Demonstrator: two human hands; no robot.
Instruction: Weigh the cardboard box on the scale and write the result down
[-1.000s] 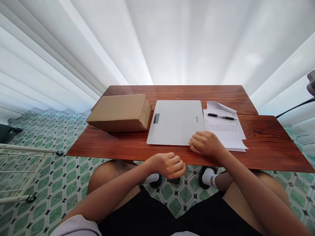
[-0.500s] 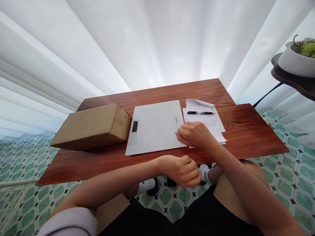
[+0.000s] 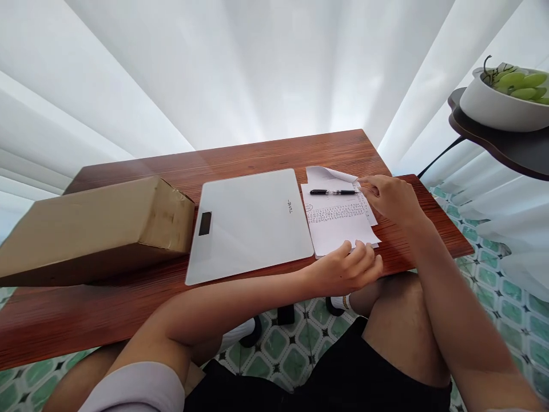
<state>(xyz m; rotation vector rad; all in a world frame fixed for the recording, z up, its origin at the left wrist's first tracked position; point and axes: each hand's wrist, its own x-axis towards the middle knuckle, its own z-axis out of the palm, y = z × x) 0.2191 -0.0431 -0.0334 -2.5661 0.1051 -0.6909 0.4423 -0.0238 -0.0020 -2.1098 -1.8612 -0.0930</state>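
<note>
A stack of white papers (image 3: 338,232) with handwriting lies on the wooden table, its top sheet curled over at the far edge. Across it rests a black pen (image 3: 332,192), its tip toward the right. My right hand (image 3: 394,199) is at the papers' upper right edge, fingers apart and reaching toward the pen tip; whether they touch the sheet I cannot tell. My left hand (image 3: 349,268) hovers at the near edge of the papers, fingers loosely bent and apart, holding nothing. Left of the papers lies a flat white scale (image 3: 251,223) with a small dark display.
A brown cardboard box (image 3: 98,223) stands at the left of the wooden table (image 3: 274,150). At upper right, a white bowl of green grapes (image 3: 500,106) sits on a dark wavy-edged stand (image 3: 493,143). White curtains (image 3: 257,68) hang behind the table.
My right hand has moved right, from the scale's edge to the papers' right edge, and its fingers have opened. My left hand has shifted right and up toward the papers. The view has turned right.
</note>
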